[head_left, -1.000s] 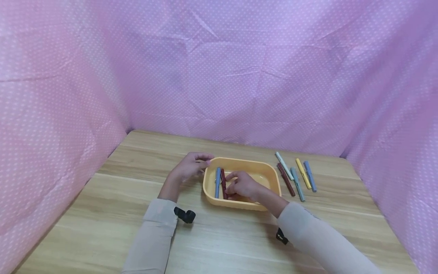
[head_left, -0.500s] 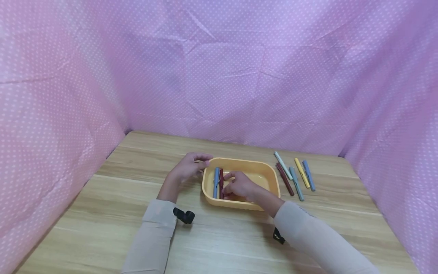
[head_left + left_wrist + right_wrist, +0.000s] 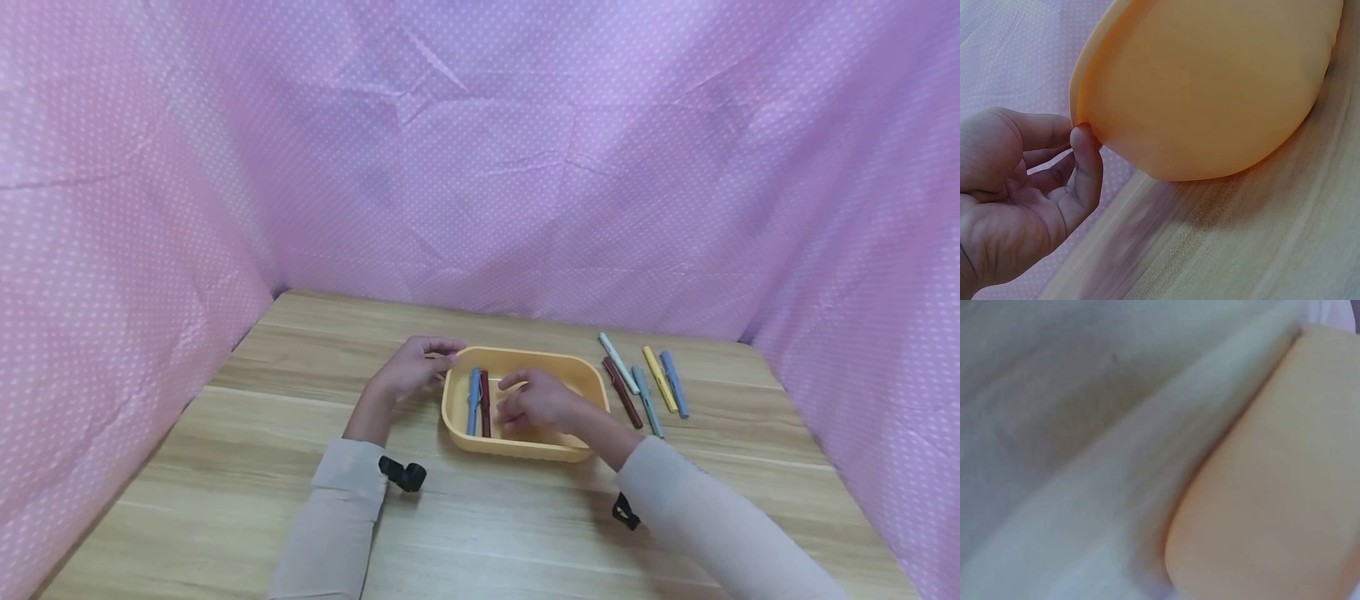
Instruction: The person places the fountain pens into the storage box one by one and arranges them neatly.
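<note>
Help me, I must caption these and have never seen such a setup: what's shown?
No machine here, just a person's bare left hand and right hand. The wide picture comes from a head-worn camera, the close ones from wrist cameras; the right one is blurry. On the wooden table sits a yellow tray holding a blue pen and a dark red pen. To its right lie a white pen, another dark red pen, a green pen, a yellow pen and another blue pen. The left hand pinches the tray's rim; the right is inside, seemingly holding nothing.
</note>
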Tool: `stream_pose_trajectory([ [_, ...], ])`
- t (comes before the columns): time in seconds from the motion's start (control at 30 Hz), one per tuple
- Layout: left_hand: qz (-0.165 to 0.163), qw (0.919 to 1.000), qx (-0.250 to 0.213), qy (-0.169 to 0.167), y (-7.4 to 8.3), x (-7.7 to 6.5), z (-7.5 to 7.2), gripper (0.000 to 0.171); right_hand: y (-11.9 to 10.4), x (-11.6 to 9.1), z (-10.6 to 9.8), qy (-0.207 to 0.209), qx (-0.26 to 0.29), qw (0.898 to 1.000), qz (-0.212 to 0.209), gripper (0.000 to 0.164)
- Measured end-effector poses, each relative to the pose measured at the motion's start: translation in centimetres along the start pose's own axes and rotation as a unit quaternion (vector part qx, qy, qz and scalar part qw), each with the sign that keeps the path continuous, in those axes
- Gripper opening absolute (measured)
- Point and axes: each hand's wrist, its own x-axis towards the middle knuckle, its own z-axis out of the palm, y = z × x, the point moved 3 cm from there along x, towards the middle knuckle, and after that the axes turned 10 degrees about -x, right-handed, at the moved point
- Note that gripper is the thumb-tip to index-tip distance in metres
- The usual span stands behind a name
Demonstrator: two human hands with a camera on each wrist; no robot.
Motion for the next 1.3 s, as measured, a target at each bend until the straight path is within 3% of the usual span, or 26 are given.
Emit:
stream_pose_trajectory([
  [0.43, 0.008, 1.0000, 0.003, -0.003, 0.0, -0.3, -0.1, 0.034, -1.9, -2.1, -4.7, 0.003, -0.028, 0.999, -0.027, 0.047],
  [0.7, 0.005, 1.0000, 0.006, -0.004, 0.0, -0.2, -0.1, 0.034, -2.1, -3.1, -7.6, 0.028, -0.027, 0.999, -0.033, 0.043],
  [0.9, 0.005, 1.0000, 0.004, -0.002, -0.2, -0.2, 0.1, 0.035, -2.3, -4.8, -10.2, 0.042, -0.036, 0.998, -0.030, 0.049],
  [1.3, 0.013, 0.9999, 0.000, 0.003, -0.5, -0.7, 0.5, 0.033, -1.0, -7.1, -15.7, 0.090, -0.086, 0.992, -0.017, 0.050],
])
